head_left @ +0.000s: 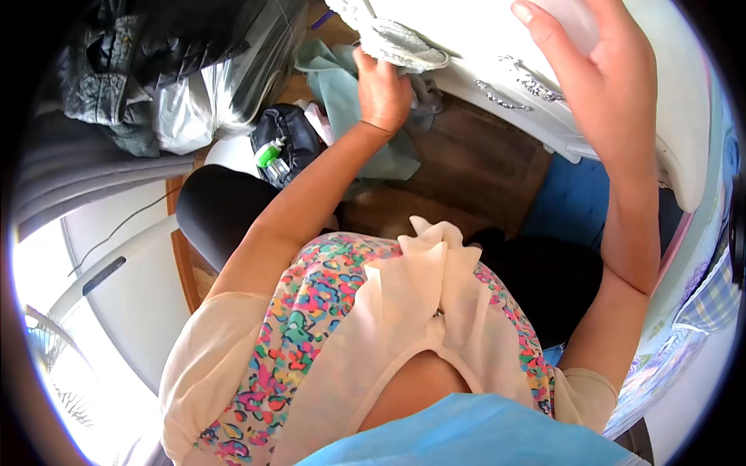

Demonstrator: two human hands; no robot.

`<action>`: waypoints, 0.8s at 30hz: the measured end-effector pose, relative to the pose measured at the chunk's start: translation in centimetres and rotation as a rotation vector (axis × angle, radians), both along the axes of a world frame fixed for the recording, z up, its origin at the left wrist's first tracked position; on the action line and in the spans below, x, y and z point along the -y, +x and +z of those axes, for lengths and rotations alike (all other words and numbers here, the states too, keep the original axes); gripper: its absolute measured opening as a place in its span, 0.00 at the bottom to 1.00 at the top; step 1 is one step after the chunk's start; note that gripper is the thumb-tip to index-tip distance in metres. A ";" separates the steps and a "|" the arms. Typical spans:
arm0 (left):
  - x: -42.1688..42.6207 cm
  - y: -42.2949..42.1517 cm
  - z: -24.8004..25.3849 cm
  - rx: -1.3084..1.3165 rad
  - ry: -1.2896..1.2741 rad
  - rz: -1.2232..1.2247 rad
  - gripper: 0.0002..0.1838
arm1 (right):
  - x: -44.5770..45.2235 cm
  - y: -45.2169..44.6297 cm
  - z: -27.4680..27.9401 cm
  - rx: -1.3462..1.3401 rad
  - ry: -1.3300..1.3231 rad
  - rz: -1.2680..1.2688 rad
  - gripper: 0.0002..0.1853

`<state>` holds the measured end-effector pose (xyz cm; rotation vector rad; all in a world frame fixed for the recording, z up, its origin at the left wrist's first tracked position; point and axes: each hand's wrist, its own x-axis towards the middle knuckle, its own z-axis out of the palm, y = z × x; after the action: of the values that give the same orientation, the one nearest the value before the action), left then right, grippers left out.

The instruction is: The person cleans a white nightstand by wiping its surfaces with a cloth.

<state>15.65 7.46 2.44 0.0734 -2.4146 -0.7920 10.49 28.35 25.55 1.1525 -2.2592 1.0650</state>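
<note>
My left hand reaches up to the left end of a white piece of furniture and closes at the edge of a whitish-grey lacy item. Its fingertips are partly hidden, so what they grip is unclear. Grey-green cloth hangs or lies just beside and below this hand. My right hand is raised over the right part of the furniture, its thumb and fingers apart, with nothing seen in it. Ornate metal handles show on the furniture front, left of that hand.
A black bag with a green-and-white bottle stands on the brown wooden floor. Clear plastic bags and dark clothing are at upper left. Blue material lies right of the floor, near patterned bedding.
</note>
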 end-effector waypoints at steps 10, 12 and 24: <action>-0.4 -1.0 5.3 -0.353 0.092 -0.091 0.27 | 2.0 3.1 2.2 0.128 0.101 -0.213 0.19; 0.9 -1.3 2.5 -0.308 -0.033 -0.087 0.28 | 1.7 2.5 1.3 0.063 0.083 -0.197 0.20; 0.3 3.4 -6.8 0.505 0.023 -0.046 0.20 | 1.9 3.0 1.3 0.012 0.074 -0.177 0.19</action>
<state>19.05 7.16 -4.36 0.2541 -2.8878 -0.9069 13.53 26.40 26.84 0.9548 -2.3775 0.9292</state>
